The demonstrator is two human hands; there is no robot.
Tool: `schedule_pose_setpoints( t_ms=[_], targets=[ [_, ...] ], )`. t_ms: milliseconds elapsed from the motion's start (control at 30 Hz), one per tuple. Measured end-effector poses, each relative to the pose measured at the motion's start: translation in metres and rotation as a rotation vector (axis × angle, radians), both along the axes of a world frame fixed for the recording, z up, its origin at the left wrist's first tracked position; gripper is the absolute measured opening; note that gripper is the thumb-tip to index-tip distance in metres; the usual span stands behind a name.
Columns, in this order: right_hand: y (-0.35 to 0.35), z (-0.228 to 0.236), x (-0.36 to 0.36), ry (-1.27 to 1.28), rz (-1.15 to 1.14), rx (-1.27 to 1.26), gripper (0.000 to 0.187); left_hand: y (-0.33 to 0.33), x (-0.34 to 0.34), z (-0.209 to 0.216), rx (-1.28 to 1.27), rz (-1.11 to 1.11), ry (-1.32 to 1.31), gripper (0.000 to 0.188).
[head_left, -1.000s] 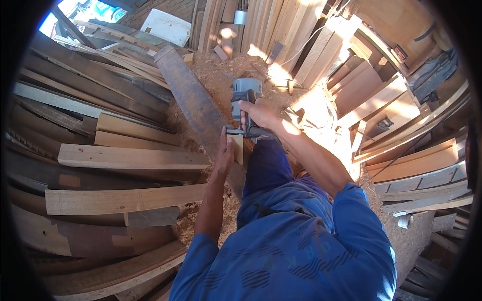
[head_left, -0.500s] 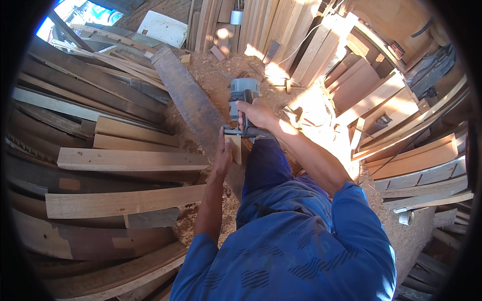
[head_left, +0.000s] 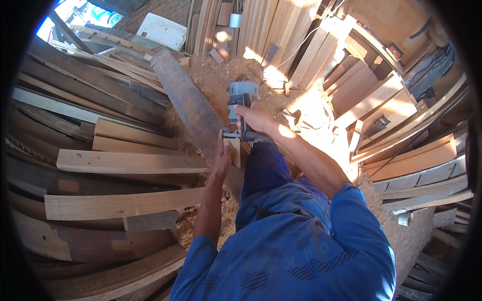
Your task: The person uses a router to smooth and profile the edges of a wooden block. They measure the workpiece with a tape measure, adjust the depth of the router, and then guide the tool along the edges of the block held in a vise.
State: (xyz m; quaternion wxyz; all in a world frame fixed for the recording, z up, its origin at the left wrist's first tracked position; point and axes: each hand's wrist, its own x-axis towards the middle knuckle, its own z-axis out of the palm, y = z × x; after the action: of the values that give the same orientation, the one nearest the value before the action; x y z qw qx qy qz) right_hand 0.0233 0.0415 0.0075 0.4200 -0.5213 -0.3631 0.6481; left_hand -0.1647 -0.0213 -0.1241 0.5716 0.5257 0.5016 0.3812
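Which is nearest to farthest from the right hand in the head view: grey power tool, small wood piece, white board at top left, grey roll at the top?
1. grey power tool: gripped in the right hand.
2. small wood piece: just below the tool, against the left hand.
3. grey roll: straight ahead, among upright planks.
4. white board: far upper left, on the lumber pile; close to the roll's distance.

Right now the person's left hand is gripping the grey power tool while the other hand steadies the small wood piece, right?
Not quite: the head view shows the right hand gripping the grey power tool, while the left hand steadies the small wood piece.
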Motion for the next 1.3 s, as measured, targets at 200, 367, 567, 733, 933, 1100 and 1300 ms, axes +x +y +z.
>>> schedule_pose_setpoints(
  t_ms=[200, 367, 567, 733, 933, 1100, 1300],
  targets=[
    [-0.003, 0.004, -0.001, -0.044, 0.042, 0.024, 0.033, -0.003, -0.002, 0.000, 0.000, -0.001, 0.005, 0.063],
    [0.000, -0.002, 0.000, -0.072, 0.049, 0.020, 0.033, -0.003, -0.001, 0.001, 0.002, -0.006, 0.007, 0.063],
    [0.003, -0.005, -0.001, -0.078, 0.032, 0.010, 0.034, -0.004, 0.000, 0.003, 0.004, -0.005, 0.016, 0.063],
    [-0.002, 0.002, -0.001, -0.094, 0.036, 0.020, 0.034, -0.005, 0.000, 0.003, 0.007, -0.001, 0.016, 0.063],
    [-0.006, 0.006, -0.003, -0.066, 0.022, -0.001, 0.035, -0.008, 0.000, 0.001, 0.009, -0.001, 0.018, 0.063],
    [-0.010, 0.004, -0.004, -0.043, 0.010, -0.017, 0.026, -0.009, 0.002, 0.003, 0.010, -0.002, 0.024, 0.063],
    [-0.015, 0.004, -0.002, -0.057, 0.036, 0.044, 0.016, -0.018, 0.000, 0.001, 0.009, -0.015, 0.071, 0.064]
  ],
)
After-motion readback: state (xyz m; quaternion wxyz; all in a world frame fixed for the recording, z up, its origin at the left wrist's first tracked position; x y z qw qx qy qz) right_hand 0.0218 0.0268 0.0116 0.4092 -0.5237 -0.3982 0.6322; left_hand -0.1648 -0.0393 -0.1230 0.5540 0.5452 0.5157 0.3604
